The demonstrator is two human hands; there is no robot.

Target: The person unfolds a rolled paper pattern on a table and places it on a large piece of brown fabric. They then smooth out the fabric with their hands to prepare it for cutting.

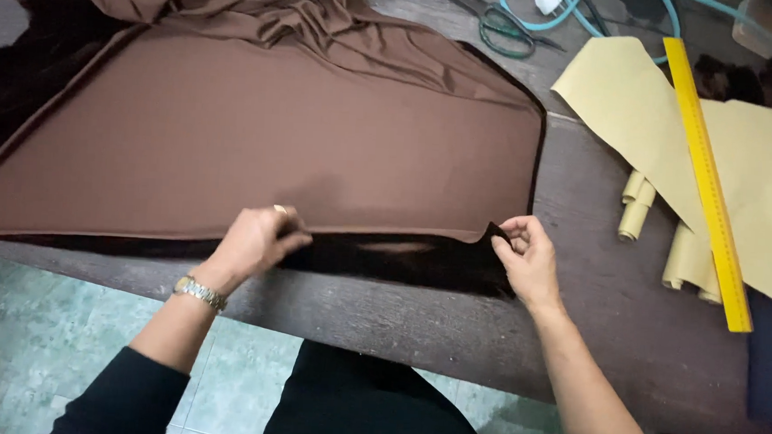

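Note:
A large brown cloth lies spread over a dark wooden table, with a darker, almost black cloth layer showing under its near edge. My left hand, with a ring and a metal wristwatch, presses on the near edge of the brown cloth where it meets the dark layer. My right hand pinches the corner of the dark layer at the cloth's right end, lifting it slightly.
Tan paper pattern pieces and rolled paper lie at the right, with a long yellow ruler across them. Scissors and a teal cable lie at the back. Tiled floor lies below the table's near edge.

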